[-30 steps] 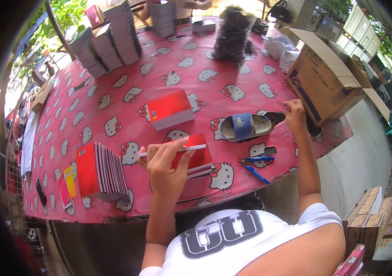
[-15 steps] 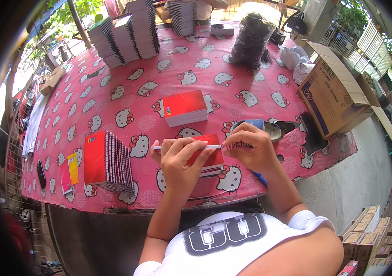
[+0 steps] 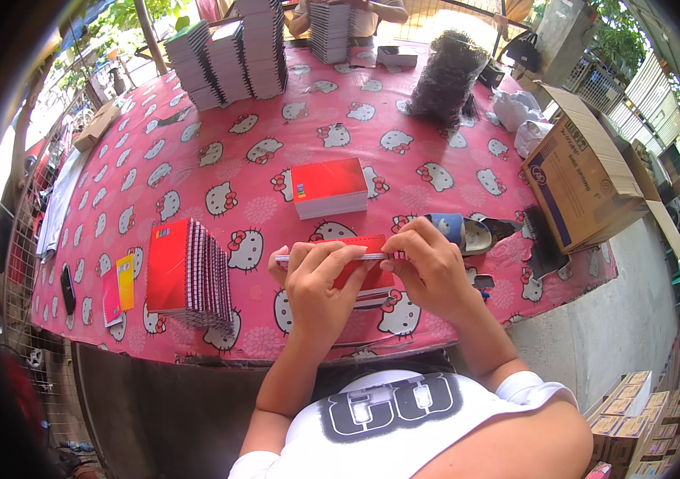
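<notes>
My left hand (image 3: 312, 275) is closed around a thin notebook (image 3: 373, 256), holding it level with its punched edge upward. At the notebook's right end, my right hand (image 3: 429, 259) pinches a dark spiral binding coil that its fingers mostly hide. Beneath both hands lies a small pile of red-covered notebooks (image 3: 373, 301), partly covered by the left hand. Just beyond sits a neat block of unbound red-covered notebooks (image 3: 329, 182). To the left stands a stack of red notebooks (image 3: 169, 267) with coils along their right side.
Tall notebook stacks (image 3: 228, 64) and a bundle of black coils (image 3: 448, 80) stand at the far side, where another person's hands (image 3: 388, 9) show. A cardboard box (image 3: 583, 180) is at right, near a blue container (image 3: 447, 230). A phone (image 3: 68, 289) lies at left.
My right hand has moved slightly left, closer to the notebook's end, and the coil that showed between its fingers is now mostly hidden. The view has shifted a little.
</notes>
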`<state>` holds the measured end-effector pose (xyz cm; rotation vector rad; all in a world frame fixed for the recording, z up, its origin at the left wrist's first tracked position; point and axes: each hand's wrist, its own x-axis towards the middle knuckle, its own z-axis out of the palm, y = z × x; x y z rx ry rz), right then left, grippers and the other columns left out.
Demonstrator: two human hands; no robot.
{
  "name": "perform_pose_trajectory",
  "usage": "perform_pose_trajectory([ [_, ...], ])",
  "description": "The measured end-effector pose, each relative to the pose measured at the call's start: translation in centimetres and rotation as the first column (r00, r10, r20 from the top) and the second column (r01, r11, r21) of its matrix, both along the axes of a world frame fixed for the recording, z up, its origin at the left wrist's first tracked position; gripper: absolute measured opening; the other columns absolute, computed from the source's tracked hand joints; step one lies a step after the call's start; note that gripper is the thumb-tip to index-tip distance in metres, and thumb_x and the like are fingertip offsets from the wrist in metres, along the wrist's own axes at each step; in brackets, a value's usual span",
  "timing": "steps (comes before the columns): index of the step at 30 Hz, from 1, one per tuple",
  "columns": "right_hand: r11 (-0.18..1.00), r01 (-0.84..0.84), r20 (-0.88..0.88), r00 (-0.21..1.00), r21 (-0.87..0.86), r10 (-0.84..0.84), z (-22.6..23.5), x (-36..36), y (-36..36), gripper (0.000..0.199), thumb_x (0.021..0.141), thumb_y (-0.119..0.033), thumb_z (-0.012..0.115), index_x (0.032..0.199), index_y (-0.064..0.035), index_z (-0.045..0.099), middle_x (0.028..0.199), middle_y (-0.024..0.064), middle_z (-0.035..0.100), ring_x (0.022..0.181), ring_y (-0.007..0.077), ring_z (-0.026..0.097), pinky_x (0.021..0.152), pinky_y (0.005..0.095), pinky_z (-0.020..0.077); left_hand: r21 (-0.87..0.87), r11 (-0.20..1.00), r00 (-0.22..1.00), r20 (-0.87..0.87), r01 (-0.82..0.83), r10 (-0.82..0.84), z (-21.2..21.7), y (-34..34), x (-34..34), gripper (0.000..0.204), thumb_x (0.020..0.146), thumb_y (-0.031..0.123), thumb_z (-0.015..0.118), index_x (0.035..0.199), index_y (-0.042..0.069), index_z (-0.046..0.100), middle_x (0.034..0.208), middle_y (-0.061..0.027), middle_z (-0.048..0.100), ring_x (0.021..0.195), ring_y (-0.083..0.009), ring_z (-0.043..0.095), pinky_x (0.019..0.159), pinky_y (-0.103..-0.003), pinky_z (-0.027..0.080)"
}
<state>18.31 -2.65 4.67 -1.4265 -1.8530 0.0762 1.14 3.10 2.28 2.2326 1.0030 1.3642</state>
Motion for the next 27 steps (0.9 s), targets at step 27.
perform_pose_trajectory([
  [27,0.9,0.41,0.384,0.863,-0.151,-0.328,-7.1,15.4,-2.9,0.039,0.068,-0.017,0.076,0.102,-0.0042,0.062,0.095,0.0117,0.067,0.087,0.0352,0.064,0.075,0.0435,0.0522,0.084,0.995,0.998,0.0,0.06,-0.061,0.2,0.1,0.0,0.027,0.064,0.01,0.085,0.089,0.012,0.074,0.083,0.0021,0.069,0.081,-0.0163,0.058,0.089,-0.031,0.037],
])
